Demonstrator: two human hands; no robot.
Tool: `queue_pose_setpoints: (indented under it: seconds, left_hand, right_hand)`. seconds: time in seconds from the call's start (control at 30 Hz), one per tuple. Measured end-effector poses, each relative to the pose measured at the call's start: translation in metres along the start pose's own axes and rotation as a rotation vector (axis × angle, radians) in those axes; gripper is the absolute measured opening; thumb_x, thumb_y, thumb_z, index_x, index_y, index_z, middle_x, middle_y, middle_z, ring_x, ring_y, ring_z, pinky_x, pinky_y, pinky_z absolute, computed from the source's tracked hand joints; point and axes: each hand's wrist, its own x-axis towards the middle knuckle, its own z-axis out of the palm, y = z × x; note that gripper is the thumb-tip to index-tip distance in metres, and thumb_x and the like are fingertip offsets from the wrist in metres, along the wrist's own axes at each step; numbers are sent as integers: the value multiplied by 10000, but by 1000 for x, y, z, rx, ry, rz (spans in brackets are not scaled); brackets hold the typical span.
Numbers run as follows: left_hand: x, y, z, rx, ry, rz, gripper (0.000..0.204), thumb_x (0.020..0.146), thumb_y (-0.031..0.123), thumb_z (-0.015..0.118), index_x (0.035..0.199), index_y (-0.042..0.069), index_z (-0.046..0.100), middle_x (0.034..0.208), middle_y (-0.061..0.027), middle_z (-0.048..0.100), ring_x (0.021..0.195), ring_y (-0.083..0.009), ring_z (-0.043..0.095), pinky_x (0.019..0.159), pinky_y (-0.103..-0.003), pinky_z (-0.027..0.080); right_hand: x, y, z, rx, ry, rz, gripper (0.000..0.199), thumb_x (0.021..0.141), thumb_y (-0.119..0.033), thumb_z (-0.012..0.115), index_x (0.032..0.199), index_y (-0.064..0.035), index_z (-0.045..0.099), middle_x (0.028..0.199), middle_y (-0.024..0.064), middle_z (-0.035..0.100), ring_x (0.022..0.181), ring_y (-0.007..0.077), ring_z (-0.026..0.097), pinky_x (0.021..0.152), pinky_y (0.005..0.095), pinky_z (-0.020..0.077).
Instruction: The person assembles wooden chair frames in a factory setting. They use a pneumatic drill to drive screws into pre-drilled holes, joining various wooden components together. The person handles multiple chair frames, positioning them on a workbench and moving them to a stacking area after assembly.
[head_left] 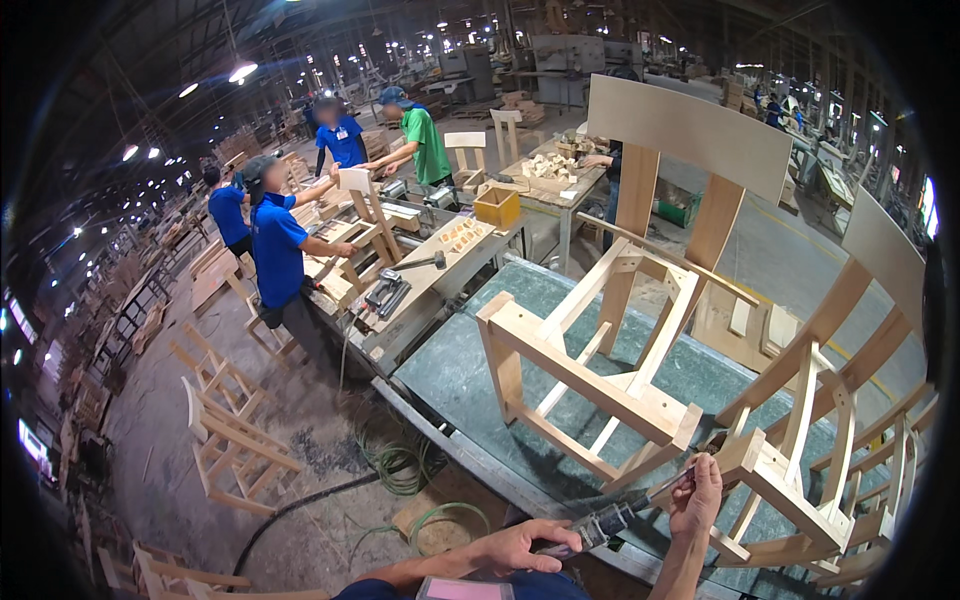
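Right hand (697,497) grip is closed around the front end of a metal pneumatic tool (603,522), fingers curled up near the tool's slim tip, which points at the near corner of the right chair frame (790,470). Left hand (520,545) grip is loose: palm down, fingers spread, resting at the rear of the same tool, touching it but whether it truly clasps it I cannot tell. Tool sits low in the scene, at the near edge of the green-topped desk (470,370), between the two hands. Right chair frame lies tilted on the desk, pale unfinished wood, backrest panel far right. A second chair frame (590,370) lies on its side just left of it, centre of the desk, its wide back panel (690,125) raised at the far end. Green hose (400,465) coils on the floor left of the desk, a dark hose running off near left. Left, more bare chair frames (230,430) stand on the floor. Far left, a person in a blue shirt (275,250) handles a wood part at another desk (420,285) with tools and a yellow box (497,206) on it; a person in a green shirt (425,145) and another person in blue (342,140) work behind.
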Motion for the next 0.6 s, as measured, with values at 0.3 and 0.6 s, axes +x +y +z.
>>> queue_pose_setpoints:
  seconds: [0.3, 0.6]
  left_hand:
    - [-2, -3, -6, -22, -19, -71, 385, 864, 197, 730, 1214, 75, 625, 1195, -103, 578, 1133, -235, 525, 1039, -365, 344]
    - [-2, 5, -7, -5, 19, -50, 366, 865, 165, 719, 1209, 84, 627, 1175, -96, 567, 1124, -229, 523, 1019, -371, 350]
  right_hand:
    - [-5, -4, 3, -36, -22, 16, 201, 968, -236, 643, 868, -71, 588, 614, -50, 492, 478, 20, 459, 400, 175, 371]
    - [-1, 2, -2, 139, -147, 105, 171, 961, -209, 648, 996, -47, 604, 707, -34, 533, 527, 17, 468, 412, 168, 379]
